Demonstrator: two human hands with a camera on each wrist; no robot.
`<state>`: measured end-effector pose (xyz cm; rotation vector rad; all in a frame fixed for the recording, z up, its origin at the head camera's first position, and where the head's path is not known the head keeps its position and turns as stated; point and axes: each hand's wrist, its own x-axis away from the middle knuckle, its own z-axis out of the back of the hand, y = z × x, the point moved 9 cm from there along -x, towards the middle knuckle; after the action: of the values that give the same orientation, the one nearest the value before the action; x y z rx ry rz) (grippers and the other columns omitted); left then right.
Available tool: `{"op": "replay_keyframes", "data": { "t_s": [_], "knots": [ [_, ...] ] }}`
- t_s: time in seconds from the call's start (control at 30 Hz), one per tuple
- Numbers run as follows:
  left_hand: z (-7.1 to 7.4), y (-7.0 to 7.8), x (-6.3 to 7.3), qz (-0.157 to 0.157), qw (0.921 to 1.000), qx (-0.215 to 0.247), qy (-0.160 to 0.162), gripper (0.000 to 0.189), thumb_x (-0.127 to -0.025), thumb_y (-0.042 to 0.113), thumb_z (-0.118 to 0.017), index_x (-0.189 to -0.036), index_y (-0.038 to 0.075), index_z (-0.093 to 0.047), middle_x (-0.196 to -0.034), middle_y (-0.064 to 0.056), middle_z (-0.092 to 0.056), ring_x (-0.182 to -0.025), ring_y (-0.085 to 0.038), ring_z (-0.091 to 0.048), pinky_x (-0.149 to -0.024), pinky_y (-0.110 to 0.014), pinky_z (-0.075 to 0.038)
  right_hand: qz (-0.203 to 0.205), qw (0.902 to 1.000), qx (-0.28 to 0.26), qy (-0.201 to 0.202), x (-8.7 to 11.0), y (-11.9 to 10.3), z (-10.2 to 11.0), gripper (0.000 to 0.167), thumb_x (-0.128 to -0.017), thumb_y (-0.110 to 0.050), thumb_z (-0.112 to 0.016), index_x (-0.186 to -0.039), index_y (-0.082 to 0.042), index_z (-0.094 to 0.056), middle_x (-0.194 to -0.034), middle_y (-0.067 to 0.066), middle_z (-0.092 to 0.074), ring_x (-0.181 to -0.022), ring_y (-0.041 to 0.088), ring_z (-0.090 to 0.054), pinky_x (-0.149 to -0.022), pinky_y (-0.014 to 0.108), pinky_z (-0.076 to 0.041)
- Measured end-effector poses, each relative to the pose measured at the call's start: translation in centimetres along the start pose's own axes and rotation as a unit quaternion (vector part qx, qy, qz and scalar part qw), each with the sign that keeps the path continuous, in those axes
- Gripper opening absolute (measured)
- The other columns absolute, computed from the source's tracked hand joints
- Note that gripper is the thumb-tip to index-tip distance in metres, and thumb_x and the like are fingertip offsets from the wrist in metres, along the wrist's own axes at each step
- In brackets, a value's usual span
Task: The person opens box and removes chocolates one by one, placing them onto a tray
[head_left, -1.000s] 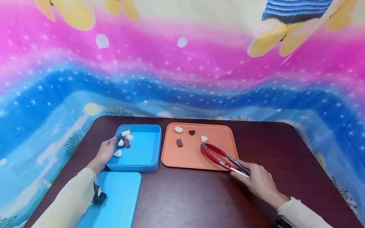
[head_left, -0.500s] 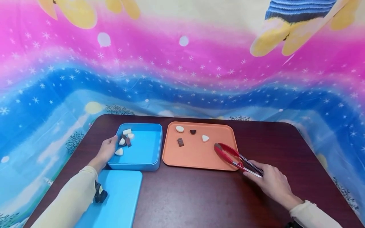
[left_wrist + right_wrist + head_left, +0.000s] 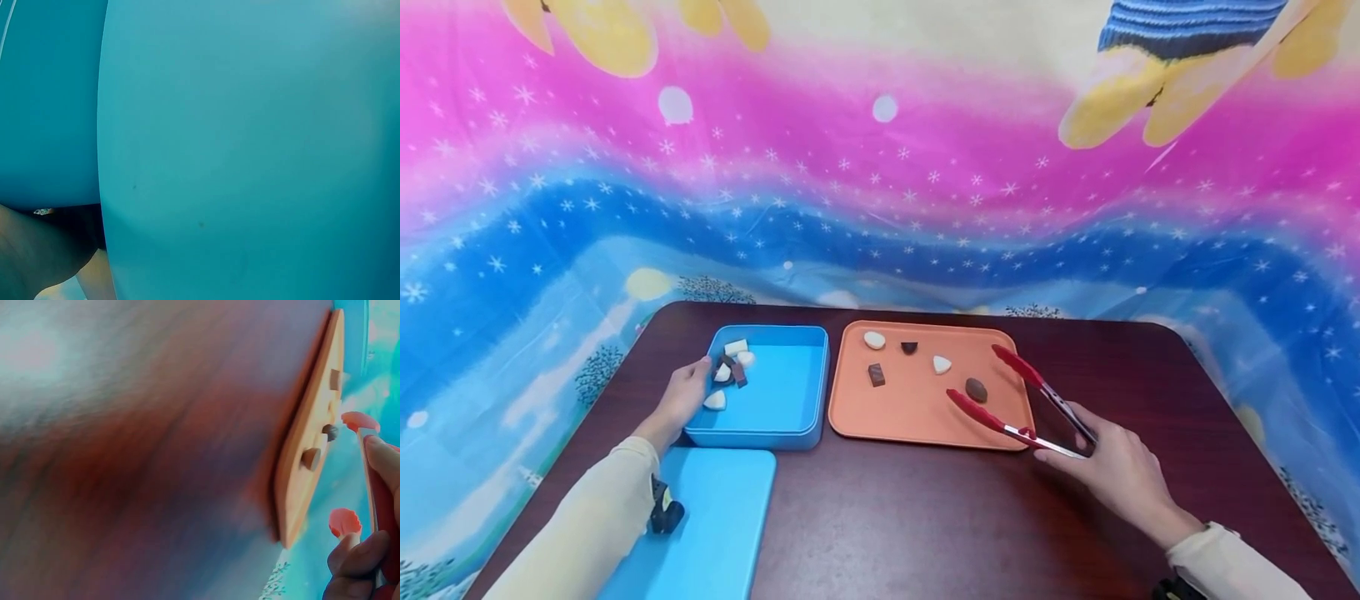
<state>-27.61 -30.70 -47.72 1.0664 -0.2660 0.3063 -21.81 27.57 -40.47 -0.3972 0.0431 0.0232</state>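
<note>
My right hand [image 3: 1123, 471] grips a pair of red-tipped metal tongs [image 3: 981, 408], their arms spread wide above the right part of an orange tray [image 3: 895, 421]. Between the tongs' tips lies a brown egg-shaped chocolate [image 3: 976, 389]. Further left on the tray are a white oval piece [image 3: 874, 340], a dark half-round piece [image 3: 909, 347], a brown rectangular chocolate [image 3: 876, 375] and a white triangular piece [image 3: 942, 364]. At the left side of a blue box [image 3: 786, 442], my left hand [image 3: 681, 400] holds the rim. Inside, several white and brown chocolates [image 3: 716, 401] lie along its left side.
A flat blue lid [image 3: 722, 517] lies in front of the box, under my left forearm. The dark brown table [image 3: 865, 517] extends in front of the tray. A colourful printed cloth [image 3: 880, 183] hangs behind and beside the table.
The tongs moved right with the brown egg-shaped chocolate between their tips, then spread apart, leaving it on the tray's right part. My left hand stays at the box.
</note>
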Motion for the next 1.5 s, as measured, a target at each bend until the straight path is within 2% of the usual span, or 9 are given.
{"op": "replay_keyframes", "data": {
  "t_s": [0.2,0.37,0.5,0.63,0.8,1.07,1.17,1.3,1.5],
  "knots": [
    [-0.2,0.0,0.3,-0.005,1.0,0.002,0.001,0.072,-0.108,0.054,-0.013,-0.162,0.007,-0.011,-0.168,-0.025,-0.013,-0.154,-0.049,-0.015,-0.121,-0.07,-0.02,0.002,0.9999,-0.017,0.0,-0.2,-1.8,-0.1,0.082,-0.075,-0.071,-0.076,-0.137,-0.021,-0.058,-0.076,-0.001,-0.053,-0.06,0.013,-0.044,-0.05,0.028,-0.032],
    [-0.2,0.0,0.2,-0.002,1.0,0.002,0.005,0.07,-0.109,0.053,-0.013,-0.163,0.008,-0.013,-0.168,-0.025,-0.017,-0.153,-0.05,-0.019,-0.12,-0.07,-0.022,0.015,0.9991,-0.04,0.003,-0.5,-3.9,-0.7,0.091,-0.074,-0.074,-0.075,-0.143,-0.018,-0.056,-0.079,-0.002,-0.056,-0.063,0.013,-0.046,-0.052,0.028,-0.033],
    [-0.2,0.0,0.1,0.001,1.0,0.002,0.002,0.071,-0.108,0.054,-0.012,-0.163,0.008,-0.013,-0.167,-0.026,-0.019,-0.152,-0.051,-0.021,-0.119,-0.07,-0.025,0.017,0.9977,-0.065,-0.011,-0.8,-5.7,-1.9,0.092,-0.073,-0.075,-0.074,-0.142,-0.017,-0.057,-0.075,-0.002,-0.054,-0.061,0.013,-0.045,-0.051,0.027,-0.033],
    [-0.3,-0.1,0.1,0.003,1.0,0.001,0.001,0.071,-0.108,0.054,-0.012,-0.163,0.008,-0.015,-0.166,-0.026,-0.02,-0.152,-0.05,-0.023,-0.119,-0.07,-0.025,0.029,0.9947,-0.095,-0.027,-0.9,-7.8,-3.3,0.083,-0.072,-0.074,-0.076,-0.138,-0.026,-0.061,-0.07,-0.002,-0.051,-0.06,0.013,-0.044,-0.049,0.027,-0.033],
    [-0.4,-0.1,0.0,0.002,1.0,0.006,0.001,0.072,-0.108,0.056,-0.012,-0.163,0.009,-0.015,-0.167,-0.025,-0.02,-0.152,-0.05,-0.022,-0.119,-0.07,-0.025,0.045,0.9914,-0.115,-0.044,-1.6,-10.2,-4.7,0.097,-0.072,-0.07,-0.079,-0.15,-0.02,-0.05,-0.068,-0.002,-0.05,-0.057,0.013,-0.042,-0.046,0.027,-0.033],
    [-0.3,0.0,-0.1,-0.006,1.0,0.0,0.0,0.071,-0.108,0.054,-0.012,-0.162,0.007,-0.015,-0.169,-0.023,-0.013,-0.155,-0.048,-0.013,-0.122,-0.069,-0.02,0.06,0.9868,-0.147,-0.034,-3.0,-13.5,-5.6,0.088,-0.073,-0.064,-0.082,-0.145,-0.021,-0.056,-0.078,0.004,-0.053,-0.061,0.017,-0.046,-0.049,0.028,-0.036],
    [-0.2,0.1,-0.1,-0.009,1.0,-0.003,0.0,0.072,-0.108,0.054,-0.011,-0.162,0.006,-0.014,-0.169,-0.023,-0.009,-0.156,-0.047,-0.008,-0.123,-0.068,-0.018,0.059,0.9843,-0.16,-0.045,-3.2,-14.8,-6.1,0.087,-0.073,-0.066,-0.081,-0.145,-0.024,-0.056,-0.072,0.003,-0.05,-0.055,0.017,-0.044,-0.046,0.027,-0.035],
    [-0.1,0.1,-0.2,-0.008,1.0,-0.002,0.001,0.073,-0.108,0.055,-0.012,-0.162,0.007,-0.013,-0.169,-0.023,-0.009,-0.156,-0.048,-0.008,-0.123,-0.068,-0.018,0.07,0.9799,-0.175,-0.064,-3.5,-16.7,-6.7,0.082,-0.074,-0.065,-0.081,-0.143,-0.028,-0.057,-0.059,0.0,-0.045,-0.045,0.015,-0.039,-0.04,0.026,-0.031],
    [0.2,-0.3,-0.3,0.004,1.0,0.004,0.007,0.074,-0.107,0.057,-0.013,-0.163,0.008,-0.012,-0.169,-0.024,-0.015,-0.154,-0.049,-0.016,-0.121,-0.07,-0.022,0.106,0.9772,-0.17,-0.071,-4.2,-20.0,-7.1,0.082,-0.075,-0.058,-0.084,-0.146,-0.029,-0.055,-0.064,-0.002,-0.053,-0.048,0.015,-0.044,-0.041,0.027,-0.033]
  ]
}}
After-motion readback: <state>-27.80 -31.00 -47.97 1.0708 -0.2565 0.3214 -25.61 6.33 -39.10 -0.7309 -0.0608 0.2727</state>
